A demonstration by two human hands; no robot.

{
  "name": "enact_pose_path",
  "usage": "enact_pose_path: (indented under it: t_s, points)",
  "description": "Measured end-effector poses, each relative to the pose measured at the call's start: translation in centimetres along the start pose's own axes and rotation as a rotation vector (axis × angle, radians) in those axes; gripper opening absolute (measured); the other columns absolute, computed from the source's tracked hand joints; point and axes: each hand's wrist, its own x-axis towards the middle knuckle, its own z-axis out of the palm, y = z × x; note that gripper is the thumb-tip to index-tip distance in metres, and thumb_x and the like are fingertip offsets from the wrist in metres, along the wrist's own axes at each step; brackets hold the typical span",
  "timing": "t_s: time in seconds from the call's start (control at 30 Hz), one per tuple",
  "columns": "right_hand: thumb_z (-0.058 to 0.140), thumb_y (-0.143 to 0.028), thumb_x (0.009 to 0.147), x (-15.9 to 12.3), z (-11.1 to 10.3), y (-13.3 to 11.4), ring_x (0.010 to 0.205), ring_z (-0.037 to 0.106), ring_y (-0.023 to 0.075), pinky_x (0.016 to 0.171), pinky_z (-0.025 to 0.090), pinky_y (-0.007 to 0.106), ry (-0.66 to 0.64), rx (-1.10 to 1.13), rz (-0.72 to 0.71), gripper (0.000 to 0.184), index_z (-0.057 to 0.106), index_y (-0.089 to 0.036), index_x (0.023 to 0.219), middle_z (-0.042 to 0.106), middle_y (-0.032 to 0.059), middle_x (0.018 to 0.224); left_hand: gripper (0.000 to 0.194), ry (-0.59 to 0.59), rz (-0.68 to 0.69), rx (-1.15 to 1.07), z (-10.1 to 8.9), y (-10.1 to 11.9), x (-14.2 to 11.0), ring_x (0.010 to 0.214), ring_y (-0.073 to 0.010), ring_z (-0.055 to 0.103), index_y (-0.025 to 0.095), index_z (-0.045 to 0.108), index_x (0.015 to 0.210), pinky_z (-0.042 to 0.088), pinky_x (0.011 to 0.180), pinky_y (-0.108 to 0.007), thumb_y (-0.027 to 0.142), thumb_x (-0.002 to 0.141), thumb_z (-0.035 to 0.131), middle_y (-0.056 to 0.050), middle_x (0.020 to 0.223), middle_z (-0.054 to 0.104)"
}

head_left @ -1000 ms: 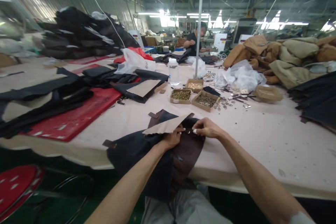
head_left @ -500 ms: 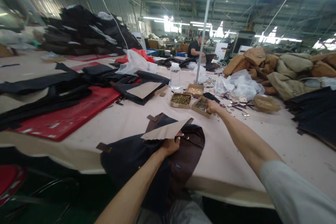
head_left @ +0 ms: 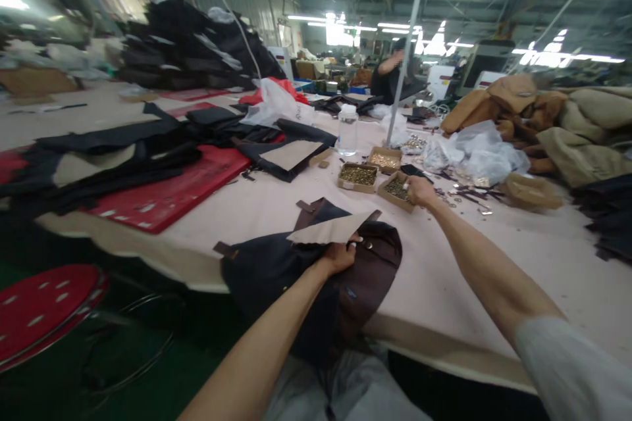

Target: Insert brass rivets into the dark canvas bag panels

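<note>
Right hand point(head_left: 419, 191) stays at rivet box point(head_left: 396, 189), grip unclear; left hand point(head_left: 340, 255) pinching dark bag point(head_left: 276, 270).

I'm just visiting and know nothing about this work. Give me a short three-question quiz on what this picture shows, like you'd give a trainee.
1. True or false: the right hand is at one of the small cardboard boxes of metal parts.
2. What does the left hand grip?
A. the water bottle
B. the dark fabric piece with a tan paper piece on it
C. the red board
3. Fill in: beyond the boxes, a clear plastic ____ stands upright on the table.

Key:
1. True: it rests at the nearest box.
2. B
3. bottle
</note>
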Motion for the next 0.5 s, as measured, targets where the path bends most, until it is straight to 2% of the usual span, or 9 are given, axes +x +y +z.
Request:
enact_pose_path:
  t_s: [0.07,0.13,0.23,0.33,0.43,0.5]
  points:
    - [0.047,-0.020,0.095,-2.3,0.5,-0.8,0.102,0.065,0.0285,0.081,0.045,0.031,0.107,0.055,-0.059,0.031,0.069,-0.010,0.115,0.072,0.0180,0.111,0.027,0.001,-0.014,-0.044,0.4,-0.2,-0.5,0.126,-0.0235,0.060,0.016,0.072,0.101,0.041,0.118,-0.041,0.005,0.082,0.057,-0.009,0.124,0.070]
    - [0.048,-0.022,0.095,-5.3,1.6,-1.9,0.095,0.064,0.0248,0.079,0.043,0.029,0.166,0.167,-0.223,0.028,0.068,-0.013,0.111,0.072,0.0135,0.105,0.026,0.001,-0.036,-0.093,0.6,-0.4,-0.8,0.125,-0.0229,0.060,0.014,0.072,0.103,0.041,0.118,-0.039,0.005,0.082,0.059,-0.010,0.122,0.071]
    - [0.047,-0.023,0.095,-10.6,3.8,-4.4,0.085,0.061,0.0207,0.075,0.043,0.027,0.037,0.294,-0.447,0.021,0.065,-0.017,0.104,0.070,0.0080,0.094,0.031,0.007,-0.061,-0.145,0.6,-0.6,-0.8,0.116,-0.0214,0.064,0.013,0.070,0.107,0.046,0.112,-0.036,0.003,0.078,0.061,-0.010,0.115,0.072]
    - [0.047,-0.017,0.093,-14.5,5.8,-7.3,0.086,0.060,0.0207,0.077,0.042,0.027,-0.053,0.251,-0.571,0.018,0.061,-0.018,0.104,0.068,0.0080,0.096,0.036,-0.002,-0.065,-0.191,0.2,-0.3,-0.7,0.104,-0.0200,0.067,0.012,0.070,0.106,0.051,0.103,-0.035,-0.001,0.074,0.060,-0.008,0.108,0.073]
    - [0.050,-0.012,0.088,-15.3,7.1,-9.7,0.097,0.060,0.0233,0.084,0.041,0.029,-0.060,0.095,-0.612,0.025,0.061,-0.016,0.109,0.067,0.0122,0.107,0.037,-0.026,-0.074,-0.212,-0.4,0.2,-0.7,0.098,-0.0182,0.068,0.011,0.069,0.106,0.054,0.096,-0.030,-0.002,0.072,0.059,-0.008,0.105,0.073]
    - [0.051,-0.009,0.085,-14.4,7.5,-10.7,0.100,0.060,0.0243,0.085,0.041,0.029,-0.078,0.027,-0.564,0.029,0.061,-0.015,0.112,0.067,0.0140,0.110,0.040,-0.038,-0.101,-0.212,-0.7,0.4,-0.8,0.098,-0.0183,0.069,0.011,0.069,0.107,0.055,0.095,-0.030,-0.002,0.071,0.058,-0.007,0.105,0.074]
